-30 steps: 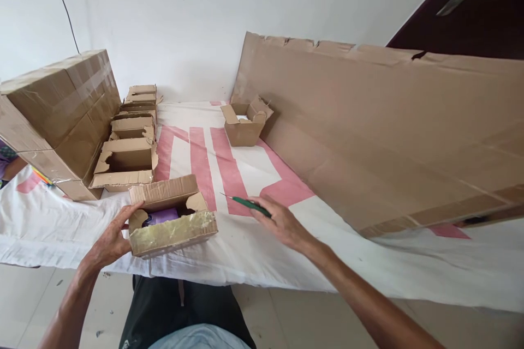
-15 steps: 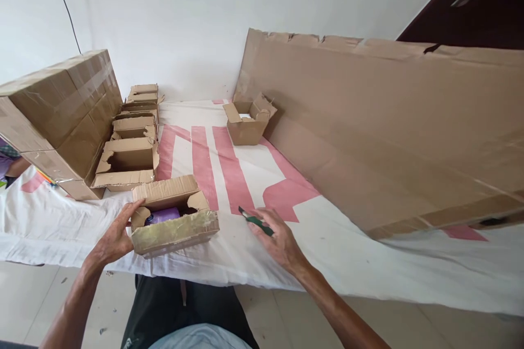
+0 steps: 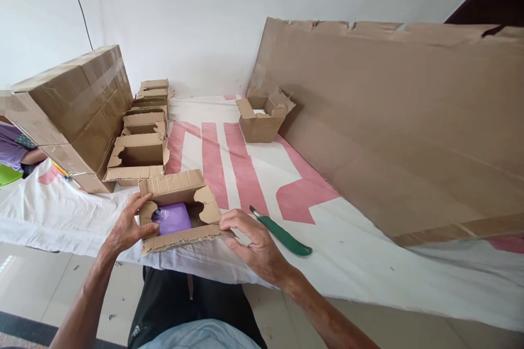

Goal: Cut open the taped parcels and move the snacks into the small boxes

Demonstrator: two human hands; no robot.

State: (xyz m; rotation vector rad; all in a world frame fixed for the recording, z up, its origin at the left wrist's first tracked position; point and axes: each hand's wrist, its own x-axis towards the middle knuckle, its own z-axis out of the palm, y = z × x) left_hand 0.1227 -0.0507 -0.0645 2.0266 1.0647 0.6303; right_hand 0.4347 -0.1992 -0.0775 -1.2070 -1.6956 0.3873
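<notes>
An opened cardboard box (image 3: 172,186) lies in front of me near the table's front edge, its flaps spread. Inside it, toward the left, is a purple packet (image 3: 174,218). My left hand (image 3: 131,224) grips the box's left end, thumb over the inner flap and fingers at the side. The right front corner is pinched between the thumb and fingers of my right hand (image 3: 254,245). Just right of that hand, a green-handled utility knife (image 3: 284,236) rests on the cloth, its blade pointing to the upper left.
Several opened boxes (image 3: 137,155) line up beside a taped carton stack (image 3: 82,101) at left. Another opened box (image 3: 262,129) stands mid-table. A large cardboard sheet (image 3: 388,120) leans at right. At far left, a person's purple sleeve (image 3: 12,144) shows. A white-and-pink cloth (image 3: 352,262) covers the table.
My right hand has let go of the utility knife and moved left onto the box. The box's front flap now opens toward me, with more of the purple packet showing.
</notes>
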